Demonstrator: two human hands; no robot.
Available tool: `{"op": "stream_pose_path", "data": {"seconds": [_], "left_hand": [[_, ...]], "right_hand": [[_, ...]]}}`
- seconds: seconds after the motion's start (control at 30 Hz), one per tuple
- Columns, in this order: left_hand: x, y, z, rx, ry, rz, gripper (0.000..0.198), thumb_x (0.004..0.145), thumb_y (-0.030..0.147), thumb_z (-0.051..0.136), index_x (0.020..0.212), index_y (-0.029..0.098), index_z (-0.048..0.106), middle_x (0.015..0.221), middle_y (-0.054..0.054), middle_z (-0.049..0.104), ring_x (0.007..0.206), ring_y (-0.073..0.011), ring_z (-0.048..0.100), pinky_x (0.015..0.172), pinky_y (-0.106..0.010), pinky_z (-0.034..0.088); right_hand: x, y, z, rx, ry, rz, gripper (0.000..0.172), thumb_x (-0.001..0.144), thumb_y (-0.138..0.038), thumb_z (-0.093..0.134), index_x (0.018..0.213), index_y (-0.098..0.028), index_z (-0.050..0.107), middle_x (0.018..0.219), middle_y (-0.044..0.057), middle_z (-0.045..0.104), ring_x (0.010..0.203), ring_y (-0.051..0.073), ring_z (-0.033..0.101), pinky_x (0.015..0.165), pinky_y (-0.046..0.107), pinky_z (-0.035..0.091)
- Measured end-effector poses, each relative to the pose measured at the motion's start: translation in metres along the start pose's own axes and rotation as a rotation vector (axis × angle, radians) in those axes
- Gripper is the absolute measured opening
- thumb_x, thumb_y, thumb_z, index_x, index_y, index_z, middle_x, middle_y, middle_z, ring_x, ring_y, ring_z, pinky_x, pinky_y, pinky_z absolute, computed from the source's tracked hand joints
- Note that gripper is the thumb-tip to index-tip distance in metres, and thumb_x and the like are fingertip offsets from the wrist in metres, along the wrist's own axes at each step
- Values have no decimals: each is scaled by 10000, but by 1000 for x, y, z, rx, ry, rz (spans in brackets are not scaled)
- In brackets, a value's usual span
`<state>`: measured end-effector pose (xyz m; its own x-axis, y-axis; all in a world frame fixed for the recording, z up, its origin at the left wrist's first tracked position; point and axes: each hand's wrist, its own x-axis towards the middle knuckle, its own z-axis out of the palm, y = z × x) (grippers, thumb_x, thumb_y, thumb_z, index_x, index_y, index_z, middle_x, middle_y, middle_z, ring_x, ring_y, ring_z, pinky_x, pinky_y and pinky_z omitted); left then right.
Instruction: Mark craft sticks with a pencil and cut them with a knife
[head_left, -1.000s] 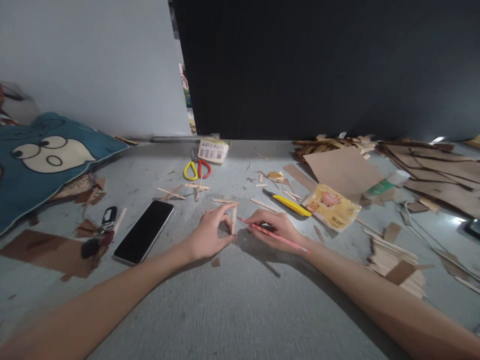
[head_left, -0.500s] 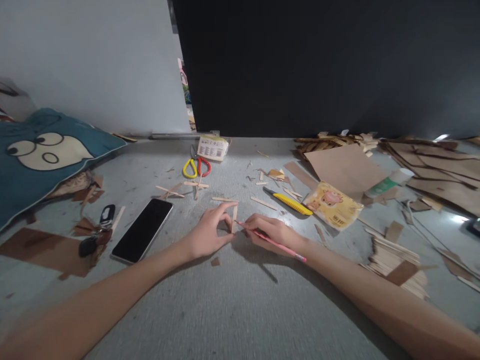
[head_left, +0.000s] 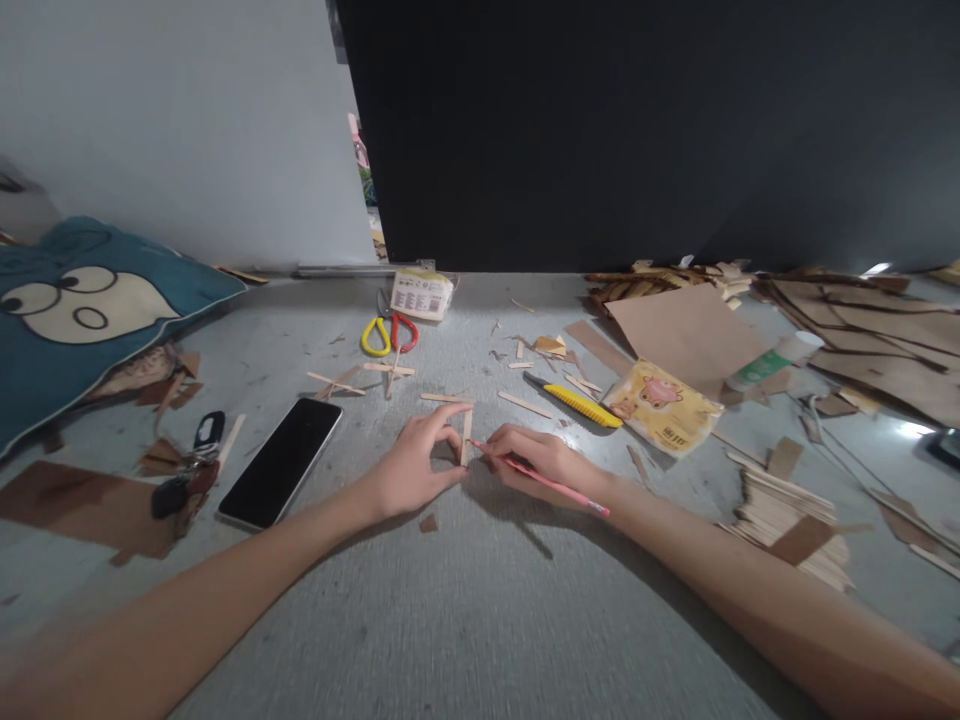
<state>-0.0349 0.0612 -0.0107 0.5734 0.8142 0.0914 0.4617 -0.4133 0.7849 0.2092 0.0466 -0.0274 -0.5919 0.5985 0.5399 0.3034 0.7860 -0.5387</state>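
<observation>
My left hand (head_left: pixel 422 455) steadies a wooden craft stick (head_left: pixel 467 436) on the grey table, thumb at its near end and a fingertip at its far end. In my right hand (head_left: pixel 534 460) is a pink pencil (head_left: pixel 555 487), its tip touching or very close to the stick's right side. Just beyond my left hand lies another craft stick (head_left: pixel 436 398), and a further loose stick (head_left: pixel 525 404) rests beyond my right hand. Crossed sticks (head_left: pixel 390 370) sit farther back. A yellow utility knife (head_left: pixel 577 402) lies beyond my right hand.
To the left are a black phone (head_left: pixel 281 462), keys (head_left: pixel 187 470), brown card (head_left: pixel 82 505) and a blue cushion (head_left: pixel 97 320). Scissors (head_left: pixel 390 334) lie by a tissue pack (head_left: pixel 421 295). On the right are a yellow pack (head_left: pixel 664 408), glue stick (head_left: pixel 776 362) and a stick pile (head_left: pixel 787 520).
The view has shifted slightly, so everything appears a little farther left. Both hands keep the same hold on the craft stick and the pencil.
</observation>
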Motion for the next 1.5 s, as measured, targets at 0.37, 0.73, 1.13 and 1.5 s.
{"op": "stream_pose_path", "data": {"seconds": [0.37, 0.73, 1.13, 1.5], "left_hand": [[1, 0, -1, 13, -5, -9, 717, 852, 147, 748, 1494, 262, 450, 922, 2, 747, 1200, -260, 632, 1182, -475, 314], [0, 0, 0, 18, -1, 4, 715, 857, 160, 745, 1499, 257, 448, 932, -6, 750, 1223, -267, 611, 1182, -477, 305], [0, 1, -1, 14, -2, 2, 703, 858, 171, 742, 1493, 266, 456, 924, -4, 748, 1212, -262, 606, 1177, -472, 306], [0, 2, -2, 7, 8, -15, 704, 849, 170, 753, 1486, 276, 474, 919, -6, 752, 1217, -271, 620, 1177, -479, 323]], "right_hand": [[1, 1, 0, 40, -5, -2, 163, 945, -91, 526, 1022, -217, 594, 884, 29, 673, 752, 138, 656, 681, 248, 541], [1, 3, 1, 38, -1, 13, 168, 952, -109, 535, 1047, -233, 596, 893, 29, 682, 743, 144, 662, 678, 260, 553], [1, 2, 0, 32, -6, 23, 135, 943, -131, 545, 1026, -212, 614, 889, 38, 694, 725, 136, 652, 678, 251, 549], [1, 1, 1, 25, -8, 44, 149, 932, -128, 554, 1031, -222, 614, 880, 35, 698, 705, 140, 654, 660, 250, 546]]}}
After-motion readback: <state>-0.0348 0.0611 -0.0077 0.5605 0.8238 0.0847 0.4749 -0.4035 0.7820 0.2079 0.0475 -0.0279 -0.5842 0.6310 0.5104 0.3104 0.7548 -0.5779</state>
